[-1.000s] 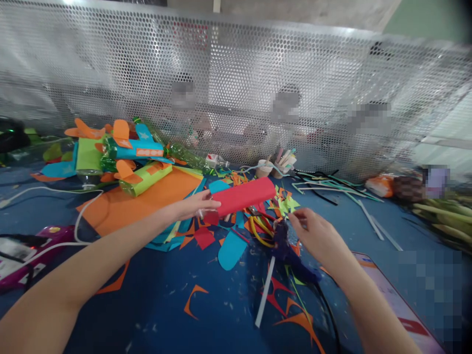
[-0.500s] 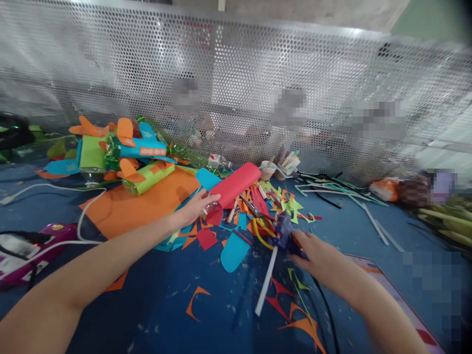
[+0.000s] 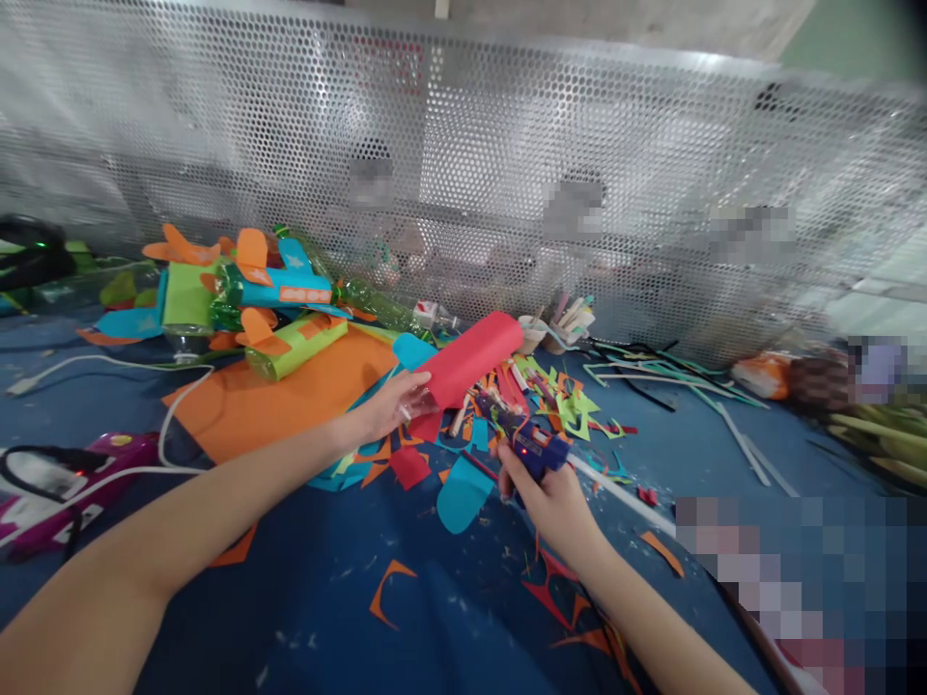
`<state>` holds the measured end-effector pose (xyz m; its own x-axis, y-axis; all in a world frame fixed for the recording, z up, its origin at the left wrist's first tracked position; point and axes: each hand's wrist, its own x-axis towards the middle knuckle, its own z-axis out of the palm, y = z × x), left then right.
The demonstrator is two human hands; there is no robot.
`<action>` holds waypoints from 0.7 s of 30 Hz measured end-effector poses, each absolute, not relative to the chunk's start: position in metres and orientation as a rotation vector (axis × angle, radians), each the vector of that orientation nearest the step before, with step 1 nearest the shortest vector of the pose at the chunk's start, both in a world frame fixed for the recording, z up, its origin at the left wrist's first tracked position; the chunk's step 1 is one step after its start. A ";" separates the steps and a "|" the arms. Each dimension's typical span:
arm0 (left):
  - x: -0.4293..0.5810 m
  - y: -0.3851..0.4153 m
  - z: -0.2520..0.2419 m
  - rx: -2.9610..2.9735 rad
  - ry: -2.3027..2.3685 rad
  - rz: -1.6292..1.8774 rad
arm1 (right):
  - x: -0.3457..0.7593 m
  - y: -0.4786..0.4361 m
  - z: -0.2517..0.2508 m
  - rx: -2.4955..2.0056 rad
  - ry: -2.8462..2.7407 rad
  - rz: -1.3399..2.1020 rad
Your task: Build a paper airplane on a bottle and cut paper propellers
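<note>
My left hand [image 3: 395, 403] grips the near end of a plastic bottle wrapped in red paper [image 3: 474, 355], held tilted above the blue table [image 3: 348, 618]. My right hand [image 3: 545, 494] is closed around a blue hot glue gun [image 3: 527, 446] with a small red light on it. The gun's nozzle points up and left toward the lower side of the red roll, a short way from it. Coloured paper scraps [image 3: 561, 401] lie under both.
Finished bottle planes in green, blue and orange [image 3: 250, 299] sit on an orange sheet [image 3: 290, 391] at the left. A purple device with white cables [image 3: 54, 483] lies far left. Cups with sticks [image 3: 557, 323] stand by a perforated metal screen [image 3: 463, 164]. Other people sit behind it.
My right hand reached down to the glue gun on the table, took hold of it and lifted it toward the red roll. My left hand tilted the roll's far end upward.
</note>
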<state>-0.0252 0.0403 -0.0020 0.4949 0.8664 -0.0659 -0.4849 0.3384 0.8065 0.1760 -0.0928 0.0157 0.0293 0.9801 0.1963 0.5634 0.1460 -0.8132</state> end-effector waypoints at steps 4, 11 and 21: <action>-0.028 0.043 -0.003 0.731 0.525 0.862 | 0.176 -0.093 0.008 -1.461 -1.600 0.639; -0.029 0.041 -0.002 0.742 0.463 0.815 | 0.165 -0.097 0.014 -1.439 -1.697 0.461; -0.030 0.040 -0.001 0.773 0.447 0.736 | 0.167 -0.095 0.007 -1.410 -1.882 0.309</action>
